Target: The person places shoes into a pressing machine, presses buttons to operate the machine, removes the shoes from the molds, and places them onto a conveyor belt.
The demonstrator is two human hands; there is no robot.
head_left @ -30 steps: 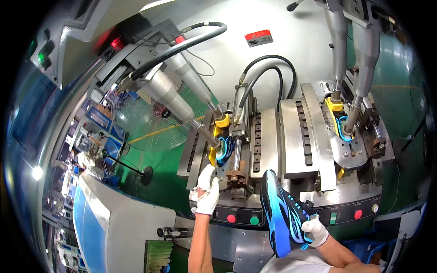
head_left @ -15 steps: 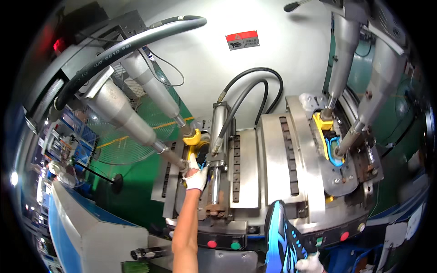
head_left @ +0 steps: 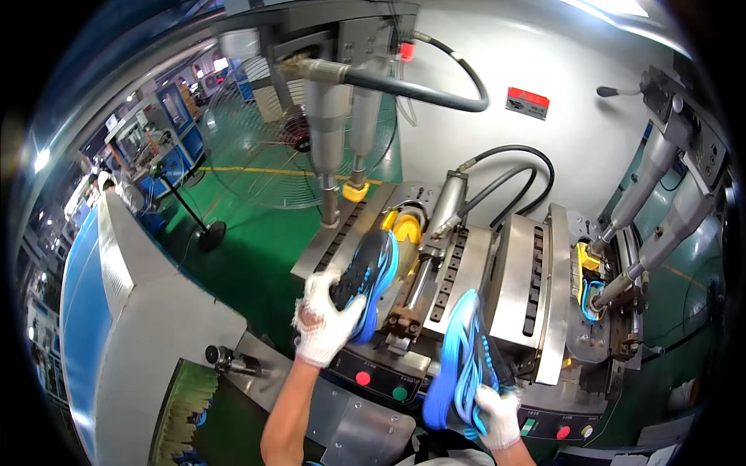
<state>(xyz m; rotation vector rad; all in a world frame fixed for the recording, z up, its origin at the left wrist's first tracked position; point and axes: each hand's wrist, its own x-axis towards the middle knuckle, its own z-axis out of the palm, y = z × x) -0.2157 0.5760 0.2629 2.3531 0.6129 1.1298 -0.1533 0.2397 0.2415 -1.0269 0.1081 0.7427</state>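
Observation:
My left hand (head_left: 325,318), in a white glove, grips a black sports shoe with a blue sole (head_left: 371,273) at its heel end. This shoe is in front of the machine's left station, where a yellow shoe rest (head_left: 406,227) shows bare behind it. In my gloved right hand (head_left: 497,415) is a second shoe, with a bright blue sole (head_left: 460,365), toe pointing up and sole turned leftward. It hangs before the front of the machine. A third blue-edged shoe (head_left: 589,299) sits in the right station, beneath two metal press rods (head_left: 631,268).
Raised press rods (head_left: 329,147) with a yellow pad (head_left: 356,192) stand over the left station. Black hoses (head_left: 536,175) arch behind the metal blocks. Red and green buttons (head_left: 381,386) line the front panel. A grey-and-blue chute (head_left: 155,342) and a floor fan (head_left: 299,124) are at left.
My left hand has lifted the shoe out of the left station toward me. The left press rods have risen off it. My right hand has raised its shoe further into view. The head view has shifted left.

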